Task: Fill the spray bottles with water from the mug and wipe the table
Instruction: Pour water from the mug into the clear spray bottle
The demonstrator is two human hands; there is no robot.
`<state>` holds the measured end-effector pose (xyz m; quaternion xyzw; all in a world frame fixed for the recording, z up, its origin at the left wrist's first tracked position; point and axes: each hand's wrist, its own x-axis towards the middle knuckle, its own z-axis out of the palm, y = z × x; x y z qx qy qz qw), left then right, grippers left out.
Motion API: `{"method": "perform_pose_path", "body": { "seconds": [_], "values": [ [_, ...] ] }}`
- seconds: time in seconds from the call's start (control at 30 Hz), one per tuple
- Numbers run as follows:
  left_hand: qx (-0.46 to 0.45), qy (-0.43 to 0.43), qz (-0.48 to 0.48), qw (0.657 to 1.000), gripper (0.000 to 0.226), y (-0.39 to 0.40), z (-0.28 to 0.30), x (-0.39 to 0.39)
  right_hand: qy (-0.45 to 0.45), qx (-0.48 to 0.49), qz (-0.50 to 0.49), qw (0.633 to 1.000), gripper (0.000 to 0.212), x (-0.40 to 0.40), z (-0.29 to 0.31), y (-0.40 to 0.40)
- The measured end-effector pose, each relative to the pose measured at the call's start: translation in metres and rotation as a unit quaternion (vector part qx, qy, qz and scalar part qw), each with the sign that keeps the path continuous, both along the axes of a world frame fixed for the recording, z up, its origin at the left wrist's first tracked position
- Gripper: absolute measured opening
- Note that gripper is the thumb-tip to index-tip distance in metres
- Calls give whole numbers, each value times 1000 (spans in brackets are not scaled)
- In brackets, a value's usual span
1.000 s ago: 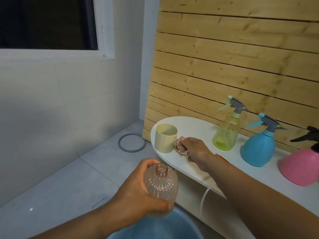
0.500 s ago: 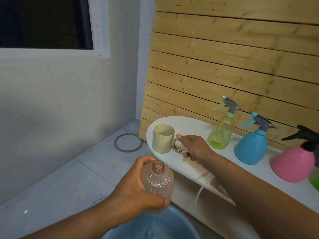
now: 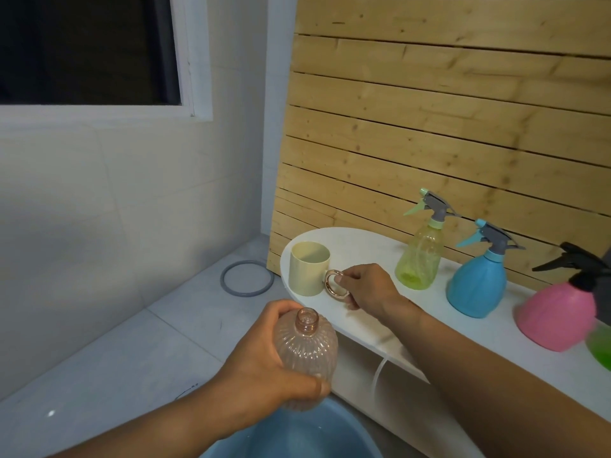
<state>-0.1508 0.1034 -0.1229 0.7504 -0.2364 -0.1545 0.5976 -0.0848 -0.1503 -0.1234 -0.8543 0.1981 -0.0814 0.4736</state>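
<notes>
My left hand (image 3: 261, 365) grips a ribbed, clear pink bottle (image 3: 307, 355) with no spray head, upright above a blue basin (image 3: 291, 438). A cream mug (image 3: 309, 273) stands at the left end of the white table (image 3: 360, 246). My right hand (image 3: 370, 287) pinches the mug's gold ring handle (image 3: 335, 283). Along the table stand a yellow-green spray bottle (image 3: 420, 256), a blue spray bottle (image 3: 477, 285) and a pink spray bottle (image 3: 558, 312) with a black head.
A wooden slat panel (image 3: 429, 127) leans behind the table. A grey ring (image 3: 247, 278) lies on the tiled floor to the left. A green object (image 3: 601, 345) shows at the right edge. A window (image 3: 86, 51) is set in the left wall.
My right hand has shifted from loosely around the mug handle to pinching the ring. The pink bottle in my left hand stays about where it was. The view has drifted slightly.
</notes>
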Motion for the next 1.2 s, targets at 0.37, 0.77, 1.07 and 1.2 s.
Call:
{"method": "perform_pose_path", "body": {
  "seconds": [0.37,0.77,1.07,1.2],
  "values": [
    [13,-6,-3,1000,91,-3,-1,-1,21,-36,19,999,27,0,3,1],
    [8,4,-3,1000,92,-11,-7,-1,213,-351,-88,908,43,-57,34,-84],
    [18,-5,-11,1000,92,-21,-5,-11,299,-281,-98,907,71,-64,9,-82],
    [27,-6,-12,1000,93,-22,-6,-11,292,-314,-102,898,54,-65,12,-79]
  ]
}}
